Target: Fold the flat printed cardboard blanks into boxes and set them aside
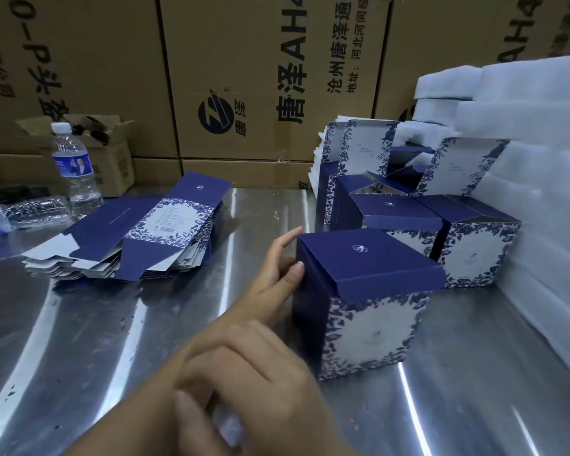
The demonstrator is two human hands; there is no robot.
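A folded blue box with white floral sides (369,301) stands upright on the steel table (79,340), lid closed. My left hand (273,278) lies flat against its left side, fingers spread, thumb on the lid's front-left edge. My right hand (244,373) hovers nearer to me, left of the box and apart from it, blurred, fingers curled with nothing seen in them. A stack of flat printed blanks (139,238) lies to the left. Several more folded boxes (474,245), some with open lids, stand behind the near box.
White foam blocks (524,159) are piled along the right side. A water bottle (74,166) stands at the back left beside a crushed bottle (23,213) and a small open carton (112,153). Large brown cartons (244,77) wall off the back.
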